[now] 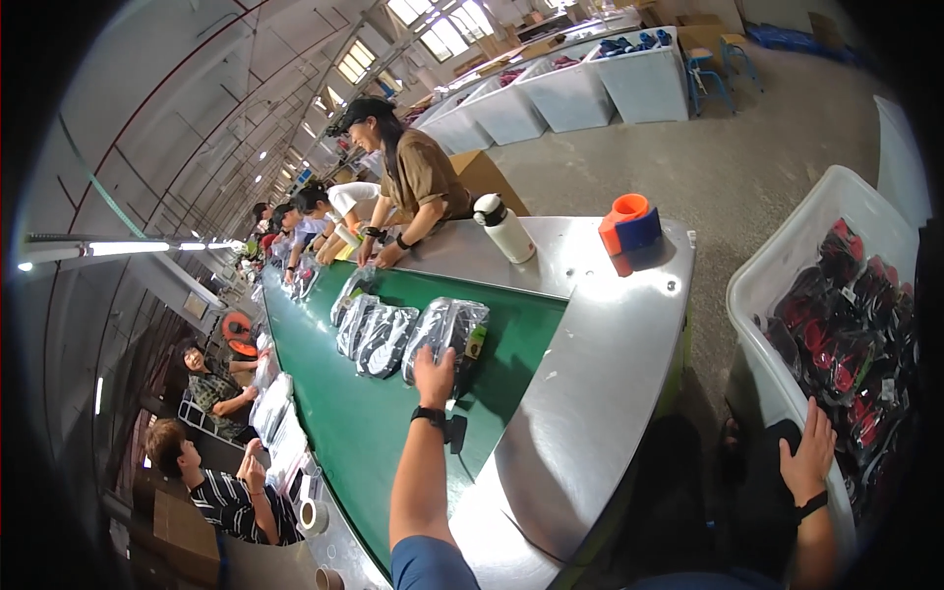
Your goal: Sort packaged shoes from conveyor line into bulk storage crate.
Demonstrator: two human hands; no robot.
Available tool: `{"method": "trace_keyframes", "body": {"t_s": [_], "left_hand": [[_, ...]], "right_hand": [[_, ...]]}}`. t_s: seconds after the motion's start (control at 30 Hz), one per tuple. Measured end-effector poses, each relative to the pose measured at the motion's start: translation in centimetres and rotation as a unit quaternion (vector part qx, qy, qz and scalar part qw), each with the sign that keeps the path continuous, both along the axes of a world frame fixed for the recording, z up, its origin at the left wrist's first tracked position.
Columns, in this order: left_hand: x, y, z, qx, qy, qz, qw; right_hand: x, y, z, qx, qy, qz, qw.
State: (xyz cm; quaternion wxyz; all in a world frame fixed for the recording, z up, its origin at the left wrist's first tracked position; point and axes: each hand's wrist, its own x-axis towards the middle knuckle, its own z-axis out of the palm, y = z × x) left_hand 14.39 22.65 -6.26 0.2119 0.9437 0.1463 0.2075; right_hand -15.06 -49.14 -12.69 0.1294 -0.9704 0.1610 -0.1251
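1. A metal-topped bench (590, 393) runs from the lower right toward the upper left, with a green belt (334, 413) set into it. Its smooth border probably leaves a resting place beside the belt.
2. A large white bin (787, 236) stands on the floor, apart from the bench's right end and within the person's reach. It is loaded with red-and-black bagged goods (851, 344); its tall walls seem to keep the heap together.
3. Further white bins (570, 103) line up beyond the bench's far edge.
4. A co-worker in brown (423, 182) leans over that far edge; a co-worker in stripes (236, 501) is at the left edge.
5. A clear-wrapped packet (447, 320), dark with pale lines, lies near the belt's right end, toward its far edge. Similar packets (379, 339) lie just beyond, flat, which likely steadies them.
6. A white bottle (506, 231) stands on the far border, perhaps to stay off the belt; an orange-and-blue holder (629, 228) sits by the far right corner.
7. The left hand (433, 377) touches the packet's near end; whether its fingers close around it, I cannot tell. The right hand (811, 452) rests on the bin's rim, fingers spread, gripping no goods, perhaps for support.
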Motion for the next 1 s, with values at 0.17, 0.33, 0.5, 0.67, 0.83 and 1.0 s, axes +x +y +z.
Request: {"method": "trace_keyframes", "body": {"t_s": [0.17,0.33,0.5,0.67,0.83,1.0], "left_hand": [[-2.1,-10.3,-0.5,0.112,0.006,-0.016,0.994],[-7.9,-16.2,2.5,0.040,0.094,-0.101,0.990],[-9.8,-21.4,0.3,-0.506,0.047,-0.145,0.849],[-11.2,-25.6,0.5,-0.810,-0.150,-0.074,0.562],[-11.6,-25.9,-2.1,-0.818,-0.269,-0.045,0.507],[-12.1,-27.7,-1.3,-0.820,-0.277,-0.043,0.499]], "right_hand": [[-0.3,-0.1,-0.7,-0.015,0.015,-0.028,0.999],[-0.2,-0.5,-1.1,-0.036,0.010,-0.039,0.999],[-0.1,-0.2,-0.5,-0.032,0.000,-0.016,0.999],[-0.3,0.3,0.2,-0.006,0.005,-0.015,1.000],[-0.2,0.4,0.6,-0.012,-0.003,-0.006,1.000],[-0.3,0.1,0.2,-0.039,-0.005,-0.016,0.999]]}}
